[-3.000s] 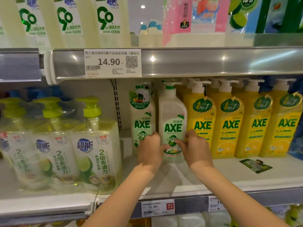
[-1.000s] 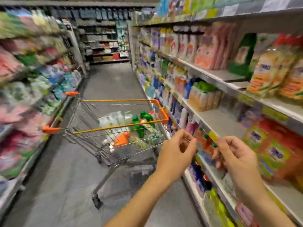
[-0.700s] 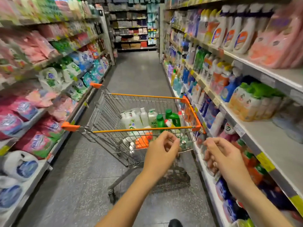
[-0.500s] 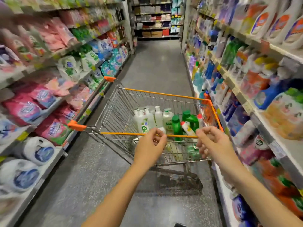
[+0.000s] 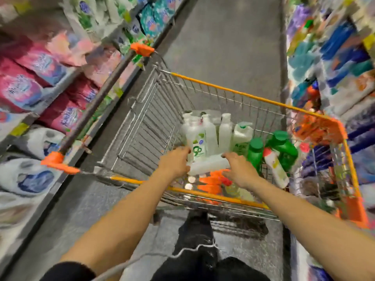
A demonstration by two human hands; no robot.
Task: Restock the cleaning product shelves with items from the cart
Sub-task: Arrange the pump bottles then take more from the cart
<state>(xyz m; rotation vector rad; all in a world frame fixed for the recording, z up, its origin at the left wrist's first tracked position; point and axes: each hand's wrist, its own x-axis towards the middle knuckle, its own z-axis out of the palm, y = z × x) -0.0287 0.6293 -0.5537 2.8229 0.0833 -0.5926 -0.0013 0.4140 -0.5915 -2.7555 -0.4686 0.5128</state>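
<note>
Two hands close in on a white bottle [image 5: 209, 165] lying on its side in the cart [image 5: 223, 88], just right of the frame's centre. The right hand [image 5: 238, 169] is spread, thumb above and fingers below the bottle's right end. The left hand [image 5: 175, 162] sits against its left end, beside an upright white bottle [image 5: 195, 142]; motion blur hides whether those fingers have closed. The bottle looks like smooth plastic and is probably full, so likely hefty, slick and slightly yielding under a squeeze. The safest hold is around the body with a palm at each end, not by the cap. Both bare forearms rise from the bottom of the frame, cross the cart's near orange rail and converge on it. More white bottles [image 5: 225, 130] stand behind, green bottles [image 5: 255, 153] to the right and orange caps [image 5: 211, 181] below. Blurred shelves [image 5: 334, 57] run up the right edge.
</note>
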